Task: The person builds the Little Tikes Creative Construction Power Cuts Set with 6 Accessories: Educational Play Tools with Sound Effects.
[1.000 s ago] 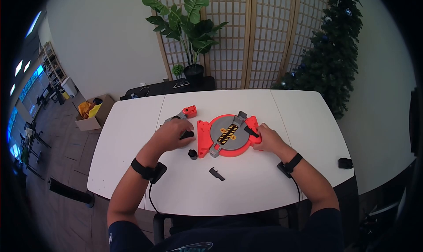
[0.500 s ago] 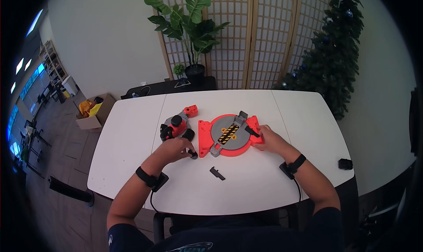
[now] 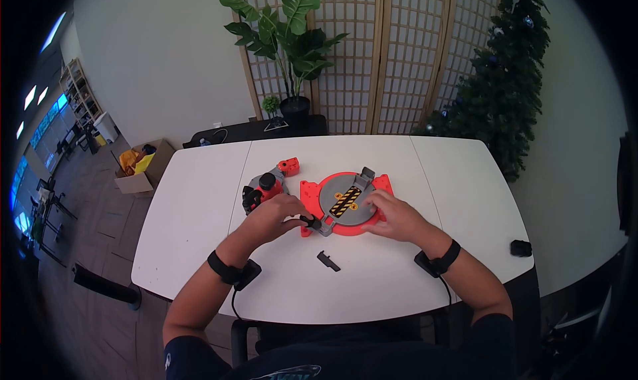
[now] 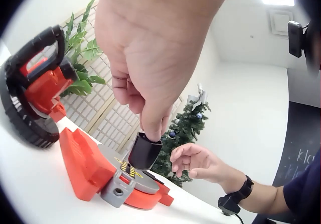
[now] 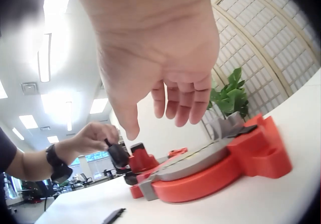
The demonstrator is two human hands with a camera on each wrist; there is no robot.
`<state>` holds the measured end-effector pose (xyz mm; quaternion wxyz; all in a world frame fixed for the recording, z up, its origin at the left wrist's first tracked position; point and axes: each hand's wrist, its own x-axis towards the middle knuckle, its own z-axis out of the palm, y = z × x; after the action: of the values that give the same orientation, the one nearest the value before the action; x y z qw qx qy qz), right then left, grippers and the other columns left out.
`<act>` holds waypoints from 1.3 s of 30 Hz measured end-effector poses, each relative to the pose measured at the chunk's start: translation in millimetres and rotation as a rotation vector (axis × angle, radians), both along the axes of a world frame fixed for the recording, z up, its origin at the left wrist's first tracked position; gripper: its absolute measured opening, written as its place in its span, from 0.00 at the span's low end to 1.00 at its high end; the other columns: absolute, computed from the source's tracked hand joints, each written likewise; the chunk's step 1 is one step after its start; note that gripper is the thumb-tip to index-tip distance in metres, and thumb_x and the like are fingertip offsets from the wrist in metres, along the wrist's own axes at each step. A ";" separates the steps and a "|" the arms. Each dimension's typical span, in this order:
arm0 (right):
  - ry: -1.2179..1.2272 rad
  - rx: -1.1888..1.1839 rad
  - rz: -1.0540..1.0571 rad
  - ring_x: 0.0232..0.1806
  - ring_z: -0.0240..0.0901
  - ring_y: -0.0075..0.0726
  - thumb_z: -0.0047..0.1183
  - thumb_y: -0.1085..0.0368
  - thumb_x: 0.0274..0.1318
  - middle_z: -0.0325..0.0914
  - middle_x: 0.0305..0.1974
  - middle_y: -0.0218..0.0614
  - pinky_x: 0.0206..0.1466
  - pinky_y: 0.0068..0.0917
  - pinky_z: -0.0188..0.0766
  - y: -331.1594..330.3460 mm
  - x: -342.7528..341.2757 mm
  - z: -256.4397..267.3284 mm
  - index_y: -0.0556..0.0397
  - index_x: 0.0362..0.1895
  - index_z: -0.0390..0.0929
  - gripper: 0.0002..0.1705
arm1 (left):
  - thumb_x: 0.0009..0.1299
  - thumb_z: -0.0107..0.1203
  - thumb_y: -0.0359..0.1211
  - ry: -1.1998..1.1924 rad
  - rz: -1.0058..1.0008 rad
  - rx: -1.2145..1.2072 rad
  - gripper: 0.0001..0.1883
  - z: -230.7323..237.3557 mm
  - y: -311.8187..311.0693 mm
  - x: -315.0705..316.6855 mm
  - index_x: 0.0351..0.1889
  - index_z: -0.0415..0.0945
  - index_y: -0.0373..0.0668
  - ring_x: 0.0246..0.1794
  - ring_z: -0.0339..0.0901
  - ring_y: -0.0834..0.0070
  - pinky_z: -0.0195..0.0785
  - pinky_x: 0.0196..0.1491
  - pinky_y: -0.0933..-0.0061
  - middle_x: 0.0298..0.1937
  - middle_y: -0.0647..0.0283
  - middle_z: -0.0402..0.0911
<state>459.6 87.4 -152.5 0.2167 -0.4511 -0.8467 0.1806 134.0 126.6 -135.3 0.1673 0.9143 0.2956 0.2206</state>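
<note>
Red base (image 3: pixel 331 195) sat mid-scene on white table (image 3: pixel 382 283)

Head: left hand (image 3: pixel 267 220) pinched black knob (image 3: pixel 308 221) at base's near left; right hand (image 3: pixel 402 220) open. Left wrist: fingertips held knob's rim; loose pinch could've dropped it. Right wrist: thumb wide of fingers, nothing held. Counts: one base, one saw piece (image 3: pixel 271 187), one knob, one loose strip (image 3: pixel 328 261).

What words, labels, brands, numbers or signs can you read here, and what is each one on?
"kl", with the next letter unclear: handwriting on the dark board, cut off by the picture's edge; the line below is too blurred to read.
No readable text: striped panel, black and yellow, on the grey disc; the round yellow marks beside it are too small.
White mark on the left sleeve: too small.
</note>
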 end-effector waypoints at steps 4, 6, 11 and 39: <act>-0.012 0.044 0.054 0.52 0.80 0.42 0.69 0.53 0.53 0.75 0.56 0.39 0.50 0.37 0.78 -12.7 -31.8 12.6 0.48 0.60 0.71 0.33 | 0.61 0.69 0.31 -0.035 0.003 0.022 0.12 5.2 -4.0 18.8 0.42 0.86 0.46 0.45 0.80 0.67 0.74 0.49 0.66 0.41 0.65 0.85; -0.005 0.053 0.068 0.51 0.81 0.42 0.69 0.53 0.53 0.76 0.56 0.39 0.50 0.37 0.78 -13.6 -41.0 14.6 0.48 0.60 0.71 0.33 | 0.63 0.68 0.33 -0.061 -0.010 -0.027 0.12 12.1 -9.3 26.7 0.45 0.85 0.47 0.48 0.79 0.65 0.74 0.53 0.64 0.44 0.65 0.85; 0.018 0.048 0.039 0.48 0.81 0.43 0.68 0.54 0.54 0.78 0.51 0.37 0.47 0.37 0.79 -11.6 -50.1 12.2 0.49 0.57 0.74 0.29 | 0.63 0.68 0.34 -0.106 -0.091 0.016 0.13 15.5 -11.2 37.3 0.45 0.84 0.45 0.49 0.80 0.65 0.74 0.53 0.64 0.46 0.65 0.84; -0.225 -0.099 -0.516 0.49 0.79 0.48 0.69 0.67 0.42 0.83 0.44 0.42 0.53 0.39 0.77 71.1 87.2 -59.8 0.48 0.49 0.78 0.25 | 0.51 0.76 0.56 0.441 0.194 -0.222 0.64 -61.0 57.0 14.4 0.80 0.46 0.47 0.80 0.48 0.49 0.48 0.78 0.53 0.82 0.47 0.43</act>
<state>546.8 158.5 -212.3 0.1379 -0.6791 -0.7126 0.1096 148.3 183.6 -196.2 0.1764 0.8837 0.4336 -0.0027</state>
